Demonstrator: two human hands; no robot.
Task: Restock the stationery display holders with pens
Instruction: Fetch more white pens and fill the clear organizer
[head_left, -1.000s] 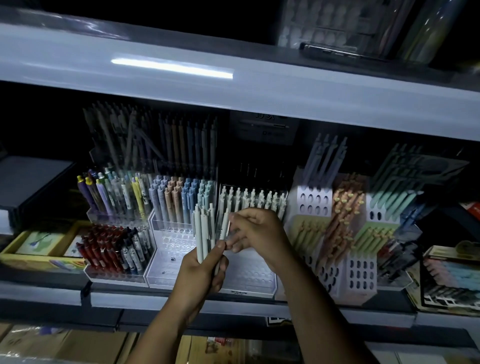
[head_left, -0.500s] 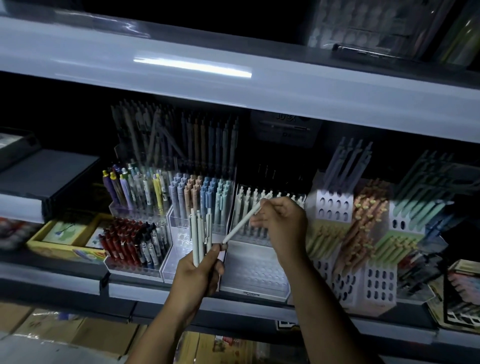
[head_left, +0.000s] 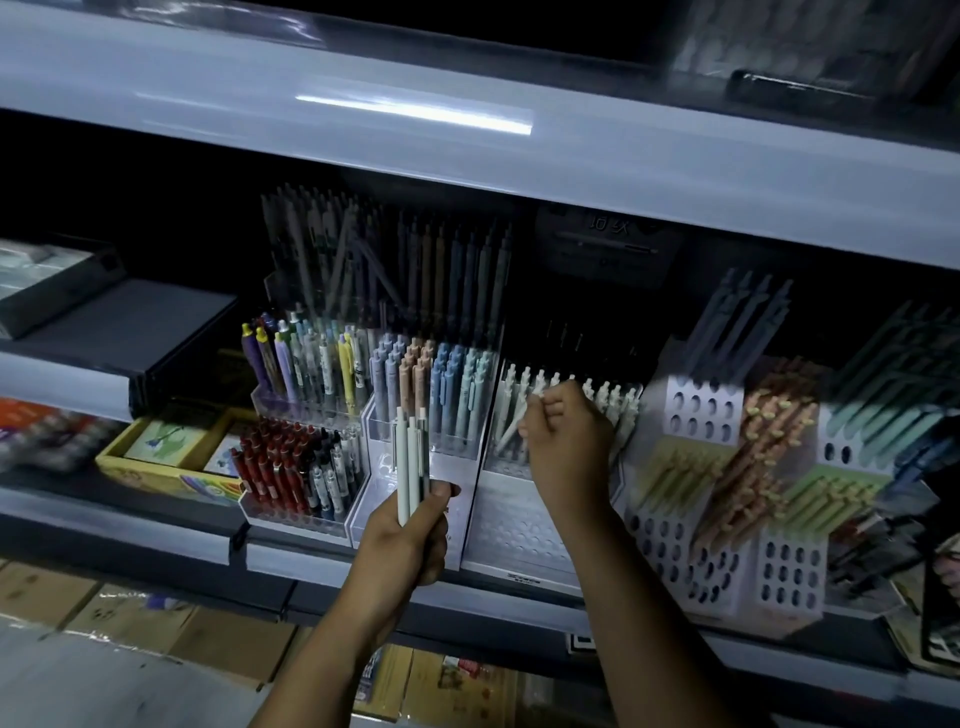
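Pale pens (head_left: 412, 462) stand bunched in the left hand (head_left: 402, 540), fingers curled round them; right hand (head_left: 569, 441) pinches one white pen (head_left: 511, 428), slanted among the holder's (head_left: 519, 525) back row

The pale pens (head_left: 410, 467) had smooth, matt plastic barrels, while the tiered holders (head_left: 457, 449) behind them were clear, glossy plastic that caught the light. The perforated tray (head_left: 519, 525) was smooth white plastic. The shelf edge (head_left: 415, 171) above was a glossy strip with a bright reflection, and the boxes (head_left: 156, 629) below looked like dull brown cardboard.
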